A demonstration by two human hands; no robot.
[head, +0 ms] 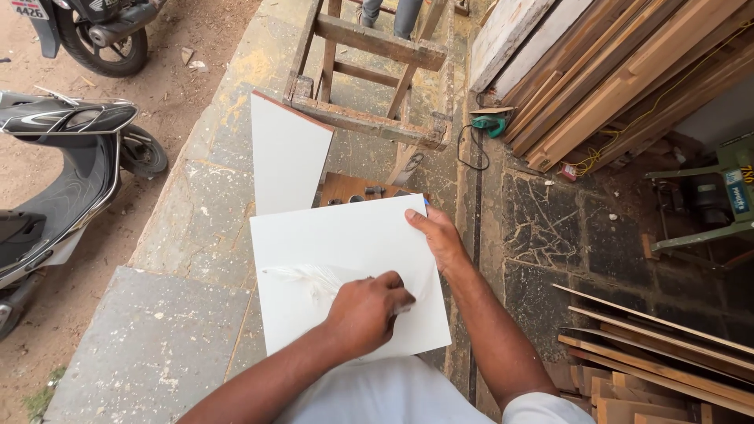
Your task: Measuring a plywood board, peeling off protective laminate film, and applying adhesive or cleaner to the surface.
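A square white board (pixel 330 235) lies flat in front of me, over a small brown wooden piece (pixel 349 188). My left hand (pixel 367 312) rests on the board's near half, fingers closed round a small pale scrap whose tip shows at the knuckles. A streak of white paste (pixel 302 276) runs left of that hand across the board. My right hand (pixel 436 235) grips the board's far right edge, thumb on top.
A second white board (pixel 287 153) stands upright against a rough wooden trestle (pixel 369 118). Timber planks (pixel 613 78) lean at the right, and more planks (pixel 660 353) lie low right. A green power tool (pixel 491 124), a scooter (pixel 63 173) and a person's legs (pixel 385 12) are nearby.
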